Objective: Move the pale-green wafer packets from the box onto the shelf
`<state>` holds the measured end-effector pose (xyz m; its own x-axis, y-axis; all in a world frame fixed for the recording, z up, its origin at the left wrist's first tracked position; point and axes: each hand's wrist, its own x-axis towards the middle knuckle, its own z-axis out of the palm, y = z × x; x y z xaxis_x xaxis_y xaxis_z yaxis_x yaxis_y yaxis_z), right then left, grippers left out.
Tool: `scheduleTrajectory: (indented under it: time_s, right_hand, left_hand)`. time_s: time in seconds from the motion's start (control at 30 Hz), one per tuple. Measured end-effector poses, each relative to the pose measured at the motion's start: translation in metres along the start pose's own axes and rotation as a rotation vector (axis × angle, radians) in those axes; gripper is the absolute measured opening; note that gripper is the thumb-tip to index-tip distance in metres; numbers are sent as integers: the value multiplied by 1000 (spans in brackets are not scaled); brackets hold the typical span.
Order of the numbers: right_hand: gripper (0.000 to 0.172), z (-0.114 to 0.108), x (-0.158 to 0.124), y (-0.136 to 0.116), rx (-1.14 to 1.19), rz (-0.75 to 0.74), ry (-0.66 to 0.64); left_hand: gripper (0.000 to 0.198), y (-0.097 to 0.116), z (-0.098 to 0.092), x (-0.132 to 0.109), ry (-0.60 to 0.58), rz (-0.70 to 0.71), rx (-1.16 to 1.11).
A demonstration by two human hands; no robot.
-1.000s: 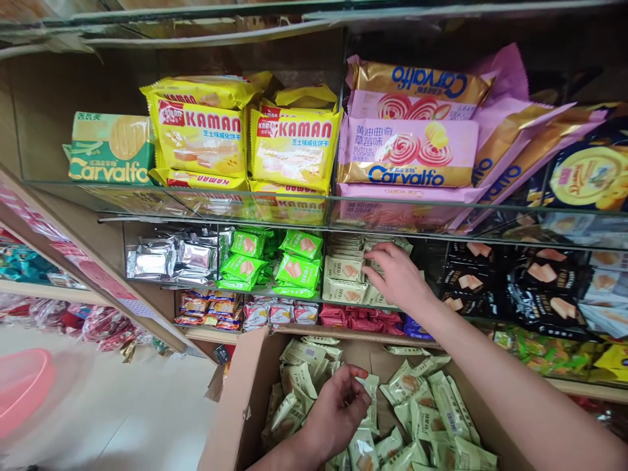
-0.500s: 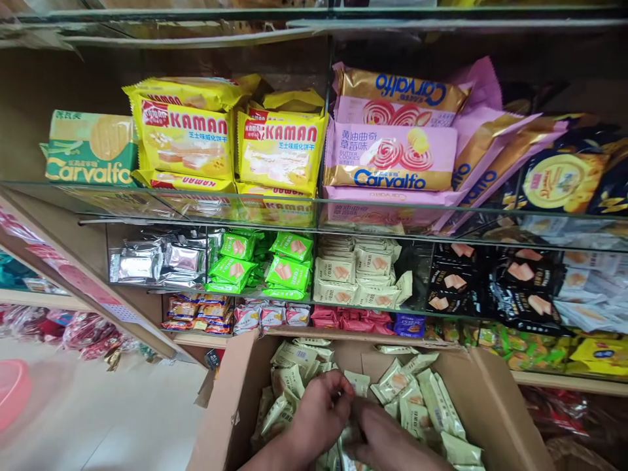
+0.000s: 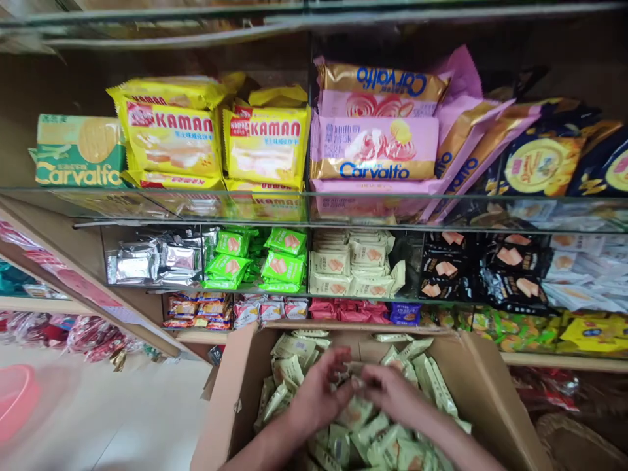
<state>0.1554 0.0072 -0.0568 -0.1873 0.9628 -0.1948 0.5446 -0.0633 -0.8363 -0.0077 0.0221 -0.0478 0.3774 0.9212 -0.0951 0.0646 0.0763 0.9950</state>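
Both my hands are down in an open cardboard box (image 3: 230, 399) full of small pale green snack packets (image 3: 289, 369). My left hand (image 3: 316, 392) and my right hand (image 3: 392, 392) meet over the middle of the pile, fingers curled around packets between them. Motion blurs the fingertips, so I cannot make out how many packets they hold. Above the box, the shelf compartment with matching cream packets (image 3: 353, 265) is stacked nearly full.
Glass shelves rise behind the box. Yellow Kaman bags (image 3: 171, 134), a green Carvalfo pack (image 3: 78, 150) and pink Carvalfo cookie packs (image 3: 375, 147) fill the upper shelf. Silver, bright green (image 3: 282, 261) and black packets (image 3: 490, 268) fill the middle one. A pink basin (image 3: 14, 405) sits on the floor at left.
My right hand left the cream packets on the middle shelf and came down into the box. Both hands have drawn together over the packets.
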Motion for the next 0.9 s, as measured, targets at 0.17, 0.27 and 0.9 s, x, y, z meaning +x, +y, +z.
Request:
scheduleTrajectory:
  time_s: [0.17,0.27,0.9]
  right_hand:
    - [22,-26,-1,-14,486,74,119]
    - [24,-23,-3,-19,630,83,180]
    - [30,4,-10,-19,925,97,199]
  left_hand:
    - [39,13,-1,7,-11,-148,-326]
    - [33,17,0,8,-20,-148,-376]
    - [35,7,9,0,47,-130,-429]
